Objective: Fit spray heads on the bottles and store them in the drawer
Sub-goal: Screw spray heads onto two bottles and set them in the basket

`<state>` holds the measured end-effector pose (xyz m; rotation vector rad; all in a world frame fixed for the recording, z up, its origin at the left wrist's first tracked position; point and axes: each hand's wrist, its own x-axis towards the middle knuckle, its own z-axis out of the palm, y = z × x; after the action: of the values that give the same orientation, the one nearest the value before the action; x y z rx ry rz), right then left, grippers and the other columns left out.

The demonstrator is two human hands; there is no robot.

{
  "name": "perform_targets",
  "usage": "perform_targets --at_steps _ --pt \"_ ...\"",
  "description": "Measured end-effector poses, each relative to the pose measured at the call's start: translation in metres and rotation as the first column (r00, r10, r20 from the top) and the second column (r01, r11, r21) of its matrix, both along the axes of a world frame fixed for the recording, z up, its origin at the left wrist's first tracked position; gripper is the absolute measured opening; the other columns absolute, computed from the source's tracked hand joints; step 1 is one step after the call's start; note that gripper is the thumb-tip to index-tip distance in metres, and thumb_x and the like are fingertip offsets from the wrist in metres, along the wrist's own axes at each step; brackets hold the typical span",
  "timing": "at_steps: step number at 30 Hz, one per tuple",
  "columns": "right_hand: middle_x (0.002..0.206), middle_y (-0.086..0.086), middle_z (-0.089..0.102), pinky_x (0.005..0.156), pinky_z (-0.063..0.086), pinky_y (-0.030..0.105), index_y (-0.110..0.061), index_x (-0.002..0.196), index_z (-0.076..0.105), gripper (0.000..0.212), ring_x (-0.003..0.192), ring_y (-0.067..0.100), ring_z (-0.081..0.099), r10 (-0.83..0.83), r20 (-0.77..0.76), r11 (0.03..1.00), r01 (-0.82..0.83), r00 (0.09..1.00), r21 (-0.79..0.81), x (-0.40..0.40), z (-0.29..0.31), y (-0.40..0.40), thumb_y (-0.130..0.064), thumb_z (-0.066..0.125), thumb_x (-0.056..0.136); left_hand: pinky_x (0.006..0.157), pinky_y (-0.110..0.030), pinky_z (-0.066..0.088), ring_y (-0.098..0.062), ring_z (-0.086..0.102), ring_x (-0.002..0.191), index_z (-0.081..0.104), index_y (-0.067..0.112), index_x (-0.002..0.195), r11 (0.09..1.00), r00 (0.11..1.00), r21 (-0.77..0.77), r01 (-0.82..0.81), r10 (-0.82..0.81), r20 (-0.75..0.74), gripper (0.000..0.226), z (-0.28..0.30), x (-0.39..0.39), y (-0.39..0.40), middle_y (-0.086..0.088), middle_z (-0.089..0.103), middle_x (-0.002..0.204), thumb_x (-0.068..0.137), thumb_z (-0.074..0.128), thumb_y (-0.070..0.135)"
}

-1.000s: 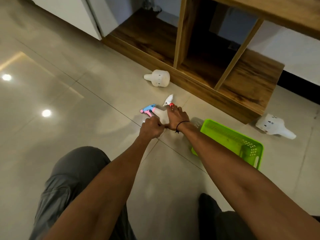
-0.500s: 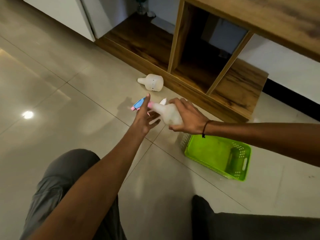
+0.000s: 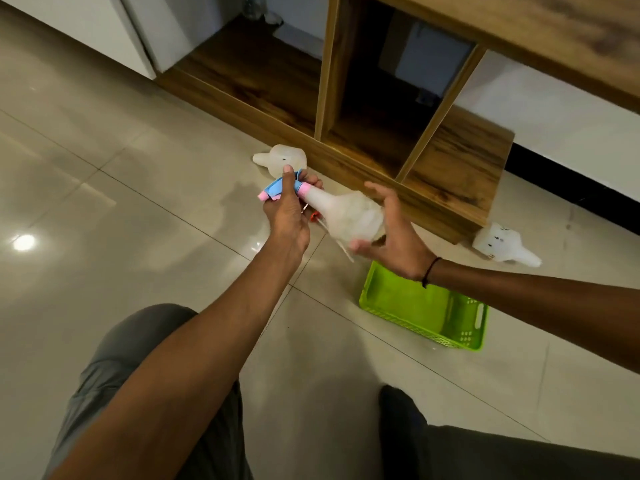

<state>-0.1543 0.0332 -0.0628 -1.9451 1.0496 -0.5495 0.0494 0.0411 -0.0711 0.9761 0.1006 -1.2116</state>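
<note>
Left hand [image 3: 287, 213] gripping blue/pink plastic spray head [image 3: 277, 188]; right hand [image 3: 391, 233] cradling translucent pear-shaped bottle [image 3: 349, 216].

The floor [image 3: 104, 174] is pale glossy tile with thin dark joints, and ceiling lights glare off it on the left. A low wooden shelf unit [image 3: 460, 168] stands on it at the far side, against the wall. A white bottle [image 3: 282, 159] lies on its side on the tiles just in front of the unit. A second white bottle [image 3: 502, 244] lies at the unit's right corner, neck pointing right. Nearer, a green plastic basket [image 3: 426, 306] sits on the tiles. A small red and white spray head [image 3: 314, 216] lies on the floor, mostly hidden.
</note>
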Motion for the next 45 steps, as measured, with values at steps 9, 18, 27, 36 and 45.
perform_targets --at_steps 9,18,27,36,45 --pt "0.130 0.023 0.064 0.068 0.065 0.044 -0.020 0.144 0.052 0.073 0.094 0.030 0.072 -0.342 0.105 0.571 0.118 0.934 0.812 0.017 0.001 0.014 -0.074 0.041 0.096 0.093 -0.044 0.063 -0.021 0.074 0.077 0.072 0.000 0.116 0.997 0.999 0.068 -0.034 0.031 0.036 0.033 -0.003 0.003 0.006 -0.010 0.075 0.083 0.104 0.066 0.030" --pt "0.122 0.022 0.069 0.065 0.064 0.040 -0.022 0.130 0.057 0.060 0.096 0.036 0.075 -0.287 0.197 0.566 0.000 0.938 0.825 0.019 -0.003 0.005 -0.066 0.062 0.089 0.090 -0.046 0.066 -0.023 0.073 0.072 0.066 0.003 0.110 0.992 0.995 0.085 -0.095 0.094 0.016 0.024 -0.007 0.010 0.008 -0.013 0.074 0.083 0.103 0.069 0.026" --pt "0.134 0.012 0.058 0.073 0.066 0.039 -0.014 0.135 0.043 0.061 0.108 0.021 0.069 -0.125 0.140 0.945 0.074 0.982 0.318 0.019 -0.008 0.016 -0.038 0.078 0.091 0.087 -0.045 0.067 -0.024 0.073 0.074 0.066 0.005 0.106 0.991 0.995 0.087 -0.103 0.104 -0.001 0.020 -0.010 0.009 0.010 -0.012 0.073 0.080 0.103 0.069 0.025" --pt "0.136 0.006 0.053 0.072 0.066 0.039 -0.018 0.139 0.037 0.077 0.114 0.019 0.064 -0.165 0.101 0.975 0.147 0.981 0.167 0.010 -0.012 0.022 -0.048 0.080 0.083 0.074 -0.038 0.067 -0.023 0.073 0.069 0.065 0.001 0.110 0.993 0.995 0.055 -0.101 0.100 0.024 0.024 -0.007 0.000 0.008 -0.012 0.073 0.078 0.102 0.069 0.024" --pt "0.131 0.007 0.050 0.080 0.065 0.043 -0.019 0.141 0.036 0.069 0.113 0.021 0.061 -0.335 0.199 0.915 0.268 0.921 0.301 0.003 -0.007 0.026 -0.049 0.072 0.090 0.071 -0.035 0.066 -0.021 0.076 0.069 0.062 -0.004 0.129 0.990 0.992 0.066 -0.121 0.117 0.054 0.040 -0.012 -0.010 0.004 -0.011 0.076 0.078 0.101 0.071 0.024"
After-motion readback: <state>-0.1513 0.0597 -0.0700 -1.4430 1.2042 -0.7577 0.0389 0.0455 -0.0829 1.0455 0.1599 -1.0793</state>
